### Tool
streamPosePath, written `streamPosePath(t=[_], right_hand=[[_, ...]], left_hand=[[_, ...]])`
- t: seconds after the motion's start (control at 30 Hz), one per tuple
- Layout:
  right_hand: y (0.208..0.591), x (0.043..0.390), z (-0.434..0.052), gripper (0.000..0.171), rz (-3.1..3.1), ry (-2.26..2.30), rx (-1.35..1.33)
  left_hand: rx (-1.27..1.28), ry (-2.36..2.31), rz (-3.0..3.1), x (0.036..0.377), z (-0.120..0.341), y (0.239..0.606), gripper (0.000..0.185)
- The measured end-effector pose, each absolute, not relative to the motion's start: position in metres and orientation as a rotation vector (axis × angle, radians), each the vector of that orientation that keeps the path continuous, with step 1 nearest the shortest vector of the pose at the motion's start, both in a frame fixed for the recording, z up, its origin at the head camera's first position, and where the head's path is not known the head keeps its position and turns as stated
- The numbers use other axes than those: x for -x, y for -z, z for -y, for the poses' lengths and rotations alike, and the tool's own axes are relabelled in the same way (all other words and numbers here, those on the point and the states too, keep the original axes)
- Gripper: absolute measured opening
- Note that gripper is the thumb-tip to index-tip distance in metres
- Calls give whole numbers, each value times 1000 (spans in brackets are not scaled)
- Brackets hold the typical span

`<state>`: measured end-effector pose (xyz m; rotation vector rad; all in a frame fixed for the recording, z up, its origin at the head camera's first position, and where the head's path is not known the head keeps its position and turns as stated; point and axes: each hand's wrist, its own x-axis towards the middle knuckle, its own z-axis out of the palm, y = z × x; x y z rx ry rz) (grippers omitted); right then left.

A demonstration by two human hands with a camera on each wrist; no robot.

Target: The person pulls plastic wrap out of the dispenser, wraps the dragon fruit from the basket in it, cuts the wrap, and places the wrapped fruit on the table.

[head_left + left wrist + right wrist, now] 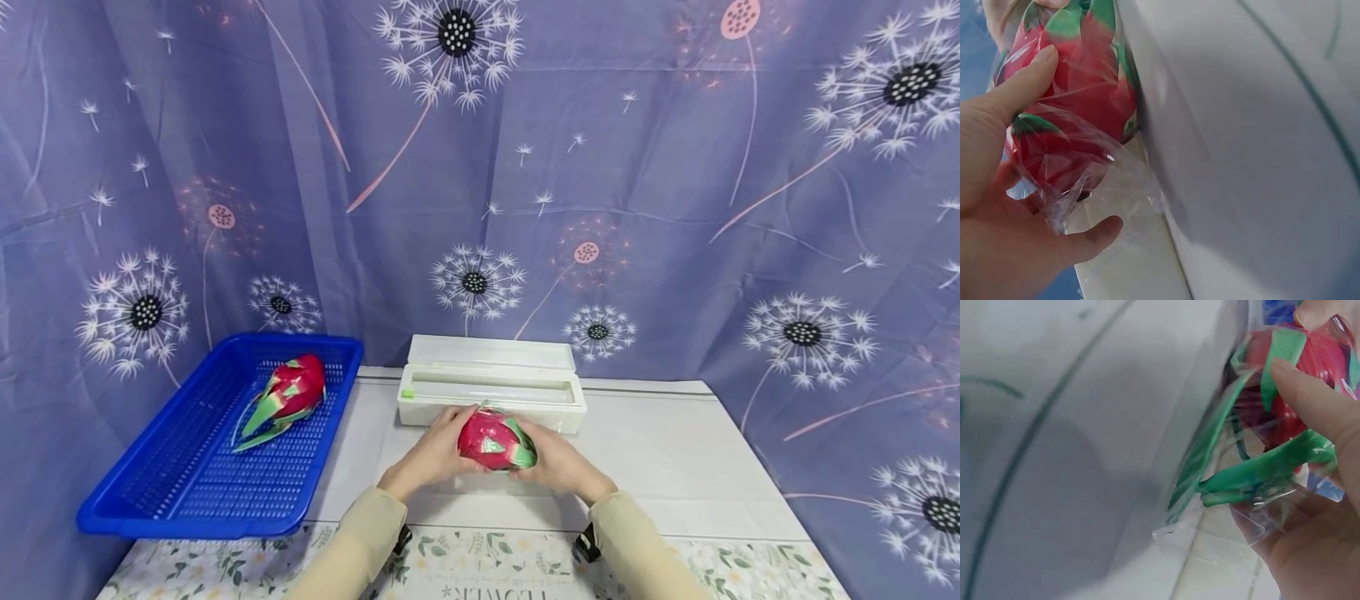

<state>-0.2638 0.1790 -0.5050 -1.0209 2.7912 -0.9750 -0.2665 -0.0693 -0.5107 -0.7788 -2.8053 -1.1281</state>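
A red dragon fruit (491,439) with green scales is held between both hands in front of the white box. Clear cling film (1138,181) wraps it, with loose, crumpled edges hanging past the fruit at both ends. My left hand (435,450) grips one side, its thumb lying on the red skin in the left wrist view. On the other side my right hand (558,458) holds the end with long green scales (1260,469), thumb pressed on the film. Some fingers of both hands are hidden behind the fruit.
Just behind the hands stands a white cling film box (491,412), lid raised, with a roll (487,392) inside. At left, a blue plastic basket (300,492) contains another dragon fruit (300,385). A white cloth with a floral border (750,567) covers the table; a patterned curtain (660,317) surrounds it.
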Motion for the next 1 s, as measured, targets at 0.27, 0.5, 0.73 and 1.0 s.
streamPosePath(t=[0.27, 0.5, 0.73, 1.0], right_hand=[[500, 273, -182, 93, -2688, 1012, 1044], [499, 278, -185, 86, -2665, 1006, 1043], [494, 285, -189, 82, -2536, 1045, 1006], [488, 290, -191, 77, -2394, 1107, 916]], left_hand=[[752, 1177, 2836, 270, 73, 504, 101], [736, 1186, 2896, 274, 75, 497, 102], [692, 1252, 2945, 276, 76, 493, 96], [699, 1481, 2918, 281, 78, 495, 89]])
